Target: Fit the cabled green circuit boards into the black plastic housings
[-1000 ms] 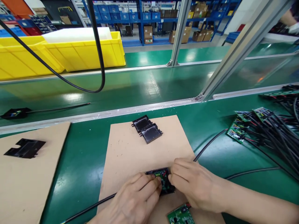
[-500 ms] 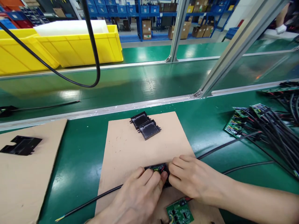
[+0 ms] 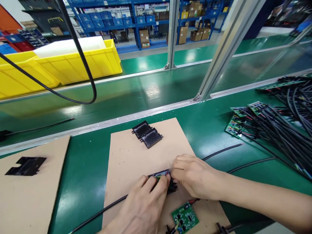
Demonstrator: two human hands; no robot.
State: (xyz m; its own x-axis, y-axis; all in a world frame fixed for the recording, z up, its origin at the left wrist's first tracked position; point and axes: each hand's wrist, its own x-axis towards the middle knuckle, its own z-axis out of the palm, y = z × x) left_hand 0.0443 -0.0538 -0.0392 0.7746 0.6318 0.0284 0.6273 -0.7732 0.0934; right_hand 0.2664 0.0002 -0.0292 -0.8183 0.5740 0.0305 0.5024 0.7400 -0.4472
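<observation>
A black plastic housing (image 3: 172, 188) with a green circuit board (image 3: 159, 177) inside lies on the cardboard sheet (image 3: 126, 162). My left hand (image 3: 143, 201) bends over it, fingertips pressed on the board and housing. At the housing's right end, my right hand (image 3: 195, 177) is closed in a pinch by a black cable (image 3: 223, 151) that emerges behind it; the fingertips are partly hidden. Another black cable (image 3: 104, 209) runs out leftward from under my left hand. Below my right hand lies a loose green circuit board (image 3: 185, 217) with wires. Two empty black housings (image 3: 147, 134) sit farther up the cardboard.
Many circuit boards with black cables (image 3: 280, 123) are piled at the right. A black plastic part (image 3: 26, 165) rests on the left cardboard (image 3: 26, 201). Metal posts (image 3: 219, 52) rise from the bench rail. Yellow bins (image 3: 80, 65) and a hanging black cable (image 3: 83, 55) are at upper left.
The view has shifted slightly. My left fingers have moved a little on the board, and my right hand has turned at the housing's end. The right cable's free tip has moved left, away from the pile.
</observation>
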